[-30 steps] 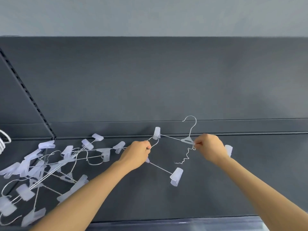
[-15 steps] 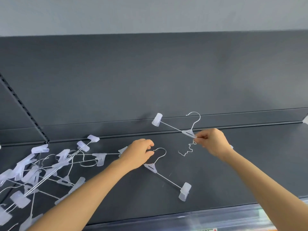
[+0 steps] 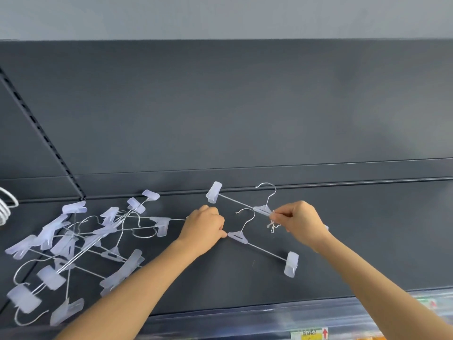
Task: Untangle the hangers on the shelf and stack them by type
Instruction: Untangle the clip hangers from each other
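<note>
Two clip hangers with wire hooks and frosted plastic clips lie side by side on the dark shelf [image 3: 367, 241]. My left hand [image 3: 204, 228] pinches the bar of the near clip hanger [image 3: 263, 249] just left of its centre piece. My right hand [image 3: 300, 220] pinches the centre piece of the far clip hanger [image 3: 235, 200], where a thin white string [image 3: 272, 227] dangles. A tangled pile of the same clip hangers [image 3: 81, 244] lies on the shelf's left part, its nearest bar ending behind my left hand.
White hangers of another type [image 3: 6, 207] show at the left edge. A slotted upright [image 3: 41, 133] runs down the dark back panel. The shelf's front edge carries a clear label strip [image 3: 269, 320] with a price tag.
The two hangers have come apart: the near one now lies flat below the far one. My left hand has shifted its grip to the near hanger's bar. My right hand holds the far hanger steady.
</note>
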Demonstrator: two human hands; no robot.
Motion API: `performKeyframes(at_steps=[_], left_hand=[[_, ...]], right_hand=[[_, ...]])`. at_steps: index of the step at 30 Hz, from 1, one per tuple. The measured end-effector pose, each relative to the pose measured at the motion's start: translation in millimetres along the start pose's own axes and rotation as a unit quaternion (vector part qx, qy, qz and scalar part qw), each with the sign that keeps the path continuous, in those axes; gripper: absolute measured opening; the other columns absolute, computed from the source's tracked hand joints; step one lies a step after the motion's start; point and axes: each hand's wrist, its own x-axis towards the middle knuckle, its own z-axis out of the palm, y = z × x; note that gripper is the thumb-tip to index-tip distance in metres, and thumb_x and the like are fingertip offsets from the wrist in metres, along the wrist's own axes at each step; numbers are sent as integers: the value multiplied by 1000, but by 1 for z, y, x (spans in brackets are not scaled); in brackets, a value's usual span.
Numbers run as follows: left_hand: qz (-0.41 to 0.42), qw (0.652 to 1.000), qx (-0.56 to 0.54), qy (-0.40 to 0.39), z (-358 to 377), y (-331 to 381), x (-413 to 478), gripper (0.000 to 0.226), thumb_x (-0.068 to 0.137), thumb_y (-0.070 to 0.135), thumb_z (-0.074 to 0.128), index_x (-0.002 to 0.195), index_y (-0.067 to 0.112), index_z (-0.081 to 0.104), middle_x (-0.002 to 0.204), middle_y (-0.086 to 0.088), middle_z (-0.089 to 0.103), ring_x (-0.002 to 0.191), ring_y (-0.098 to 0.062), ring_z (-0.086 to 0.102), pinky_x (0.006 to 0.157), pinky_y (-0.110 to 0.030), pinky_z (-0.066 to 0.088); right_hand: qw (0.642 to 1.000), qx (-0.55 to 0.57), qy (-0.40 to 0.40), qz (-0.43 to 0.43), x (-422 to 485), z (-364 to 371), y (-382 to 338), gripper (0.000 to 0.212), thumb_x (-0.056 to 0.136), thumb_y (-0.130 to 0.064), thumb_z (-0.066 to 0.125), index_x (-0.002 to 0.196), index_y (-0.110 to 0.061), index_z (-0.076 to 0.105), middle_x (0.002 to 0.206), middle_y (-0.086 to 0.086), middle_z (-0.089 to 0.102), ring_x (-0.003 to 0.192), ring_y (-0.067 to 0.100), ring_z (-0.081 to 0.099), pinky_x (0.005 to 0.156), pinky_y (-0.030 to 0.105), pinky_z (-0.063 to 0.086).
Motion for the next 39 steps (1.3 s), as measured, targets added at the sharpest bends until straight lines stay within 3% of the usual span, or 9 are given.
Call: performKeyframes(at_steps=[4, 9, 13, 15, 18, 23, 27, 30, 39], left_hand=[[-18, 999, 24, 43, 6, 9, 5, 27, 89, 40, 56, 91, 15, 68, 93, 1, 61, 96, -22, 50, 79, -33, 44], [5, 996, -2, 86, 10, 16, 6, 26, 94, 34, 50, 95, 15, 67, 96, 2, 62, 97, -20, 53, 84, -32, 44], [35, 989, -11, 142, -7, 1, -14, 10, 80, 17, 69, 71, 15, 68, 75, 6, 64, 77, -14, 60, 61, -26, 51], [41, 987, -9, 158, -16, -12, -25, 15, 70, 7, 76, 61, 15, 67, 66, 5, 63, 63, -17, 61, 49, -24, 49], [24, 985, -21, 167, -24, -28, -35, 10, 78, 5, 67, 71, 12, 69, 76, 0, 65, 71, -22, 60, 53, -30, 50], [-36, 975, -69, 207, -34, -59, -54, 10, 83, 16, 67, 92, 11, 71, 92, -1, 67, 86, -25, 62, 64, -32, 49], [-77, 983, -68, 151, -33, -87, -69, 44, 81, 37, 69, 118, 14, 62, 116, -1, 61, 106, -23, 56, 84, -33, 44], [-100, 989, -61, 95, -30, -102, -75, 63, 80, 51, 64, 132, 19, 49, 130, 4, 51, 117, -19, 47, 92, -30, 39], [-75, 996, 42, -19, -34, -97, -52, 48, 79, 44, 57, 122, 25, 54, 111, 4, 57, 110, -20, 50, 91, -34, 35]], right_hand=[[998, -49, 31, -13, 1, 6, 0, 30, 86, -19, 61, 72, 8, 59, 67, 21, 53, 58, 24, 35, 53, 26, 28], [996, -82, 18, 18, 8, 17, 0, 26, 89, -24, 60, 72, -6, 67, 65, 13, 57, 58, 18, 38, 53, 28, 32], [994, -105, -12, 16, 8, 37, -6, 36, 92, -25, 56, 59, -9, 56, 54, 2, 39, 55, 20, 31, 48, 28, 25], [993, -119, -17, 1, 11, 45, -11, 36, 93, -25, 54, 63, -5, 56, 54, 2, 33, 56, 20, 27, 48, 30, 22], [991, -128, -25, -23, 14, 52, -17, 41, 92, -23, 54, 53, -11, 50, 52, 0, 28, 54, 19, 26, 46, 29, 19], [988, -149, -49, -6, 18, 61, -22, 28, 86, -31, 58, 66, -11, 54, 59, 1, 45, 57, 21, 37, 49, 27, 28], [970, -230, -73, -25, 16, 71, -25, 32, 77, -44, 65, 90, -18, 51, 77, -5, 55, 67, 21, 52, 52, 27, 37], [964, -255, -65, -34, 19, 73, -26, 28, 82, -36, 61, 97, -17, 47, 83, -2, 60, 70, 24, 57, 52, 28, 39], [980, -194, -48, -2, 24, 67, -24, 22, 82, -31, 61, 80, -18, 43, 69, -5, 51, 59, 20, 51, 45, 24, 35]])
